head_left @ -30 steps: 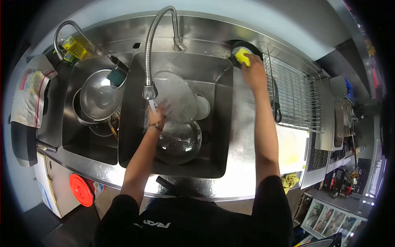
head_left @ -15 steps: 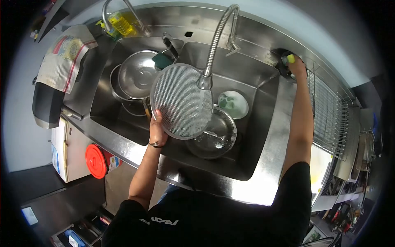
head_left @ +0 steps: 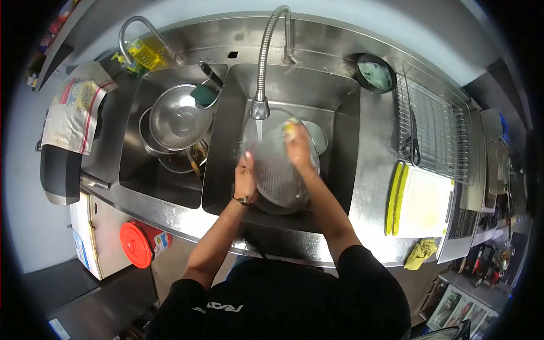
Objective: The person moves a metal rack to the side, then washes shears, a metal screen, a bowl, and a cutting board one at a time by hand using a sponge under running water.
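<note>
Sink's right edge point(head_left: 357, 141) leaves room beside right hand point(head_left: 298, 148) clasping sponge point(head_left: 290, 124), left hand point(head_left: 245, 182) holding mesh disc point(head_left: 276, 173).

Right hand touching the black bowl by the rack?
Apart. Head view: right hand over the sink, bare sink wall visible between it and the black bowl.

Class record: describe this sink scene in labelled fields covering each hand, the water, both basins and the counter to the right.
Left hand: holds the edge of a round mesh disc
Right hand: holds a yellow sponge over the disc; contact too blurred to tell
Water: running from the flexible faucet
Left basin: metal bowl, green scouring pad
Right basin: pale dish, partly hidden
Right counter: black bowl containing suds, wire rack, white board, yellow cloth
</note>
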The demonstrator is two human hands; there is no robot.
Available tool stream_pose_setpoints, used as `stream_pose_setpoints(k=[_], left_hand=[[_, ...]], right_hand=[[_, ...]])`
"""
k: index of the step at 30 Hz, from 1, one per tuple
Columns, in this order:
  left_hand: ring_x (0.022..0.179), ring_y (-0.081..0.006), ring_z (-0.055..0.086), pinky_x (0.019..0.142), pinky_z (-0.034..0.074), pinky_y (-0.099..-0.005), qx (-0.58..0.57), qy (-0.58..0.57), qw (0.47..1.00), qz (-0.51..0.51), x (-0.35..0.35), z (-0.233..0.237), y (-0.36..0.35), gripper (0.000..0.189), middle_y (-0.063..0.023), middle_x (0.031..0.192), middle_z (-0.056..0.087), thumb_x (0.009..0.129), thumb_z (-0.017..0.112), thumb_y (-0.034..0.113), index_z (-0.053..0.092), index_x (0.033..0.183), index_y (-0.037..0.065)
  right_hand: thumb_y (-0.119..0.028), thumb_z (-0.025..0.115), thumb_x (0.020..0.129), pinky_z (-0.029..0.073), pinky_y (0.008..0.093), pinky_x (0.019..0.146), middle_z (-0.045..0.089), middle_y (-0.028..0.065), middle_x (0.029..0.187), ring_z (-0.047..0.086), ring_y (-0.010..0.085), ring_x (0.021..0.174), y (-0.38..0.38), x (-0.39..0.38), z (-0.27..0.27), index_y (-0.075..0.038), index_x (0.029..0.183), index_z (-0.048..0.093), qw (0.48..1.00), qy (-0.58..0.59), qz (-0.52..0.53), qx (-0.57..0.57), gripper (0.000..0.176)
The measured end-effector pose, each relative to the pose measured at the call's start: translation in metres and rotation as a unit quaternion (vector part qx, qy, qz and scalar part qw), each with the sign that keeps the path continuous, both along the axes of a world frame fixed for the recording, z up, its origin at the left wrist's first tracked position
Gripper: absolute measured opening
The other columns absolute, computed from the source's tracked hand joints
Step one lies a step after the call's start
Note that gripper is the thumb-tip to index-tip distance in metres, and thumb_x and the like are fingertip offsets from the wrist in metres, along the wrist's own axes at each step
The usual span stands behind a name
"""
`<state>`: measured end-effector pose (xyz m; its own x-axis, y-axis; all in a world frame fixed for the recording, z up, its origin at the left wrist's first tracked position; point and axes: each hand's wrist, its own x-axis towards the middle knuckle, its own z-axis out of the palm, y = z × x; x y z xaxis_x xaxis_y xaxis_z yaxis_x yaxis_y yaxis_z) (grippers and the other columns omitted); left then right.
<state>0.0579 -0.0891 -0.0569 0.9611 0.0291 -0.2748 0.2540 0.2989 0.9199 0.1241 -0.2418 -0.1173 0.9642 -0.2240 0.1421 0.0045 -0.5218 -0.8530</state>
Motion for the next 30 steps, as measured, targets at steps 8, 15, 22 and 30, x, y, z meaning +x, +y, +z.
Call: stream_pose_setpoints(k=[8,15,22,30], left_hand=[[0.058,-0.0065,0.040,0.052,0.035,-0.0242,0.159,-0.056,0.984,-0.062,-0.010,-0.021,0.003,0.039,0.0010,0.065,0.050,0.093,0.045,0.035,0.055,0.095,-0.002],[0.058,-0.0070,0.040,0.054,0.037,-0.0267,0.171,-0.105,0.975,-0.099,-0.008,-0.009,-0.013,0.031,-0.0012,0.061,0.049,0.093,0.046,0.028,0.056,0.095,-0.002],[0.060,-0.0122,0.044,0.057,0.041,-0.0311,0.273,-0.139,0.945,-0.117,0.000,0.004,-0.018,0.034,-0.0095,0.065,0.054,0.092,0.047,0.030,0.055,0.090,-0.002],[0.056,-0.0114,0.044,0.053,0.039,-0.0289,0.305,-0.158,0.932,-0.111,0.020,0.023,-0.022,0.035,-0.0067,0.062,0.052,0.093,0.045,0.030,0.053,0.094,-0.004]], right_hand=[[-0.009,0.058,0.076,0.036,0.0428,0.095,0.047,0.0193,0.117,0.044,0.0372,0.111,-0.019,0.000,-0.006,-0.010,0.119,0.049,0.996,-0.055,-0.064,0.030,0.044],[-0.009,0.053,0.079,0.034,0.0415,0.098,0.046,0.0184,0.119,0.040,0.0365,0.116,-0.024,0.001,0.016,-0.007,0.119,0.049,0.993,-0.027,-0.079,0.080,0.040],[-0.008,0.048,0.083,0.031,0.0422,0.099,0.042,0.0215,0.125,0.038,0.0371,0.118,-0.020,-0.061,-0.006,-0.007,0.124,0.045,0.993,-0.052,-0.098,0.051,0.041],[-0.012,0.042,0.087,0.026,0.0434,0.101,0.037,0.0227,0.127,0.034,0.0384,0.120,-0.004,-0.087,-0.034,-0.005,0.131,0.035,0.995,-0.059,-0.083,0.022,0.044]])
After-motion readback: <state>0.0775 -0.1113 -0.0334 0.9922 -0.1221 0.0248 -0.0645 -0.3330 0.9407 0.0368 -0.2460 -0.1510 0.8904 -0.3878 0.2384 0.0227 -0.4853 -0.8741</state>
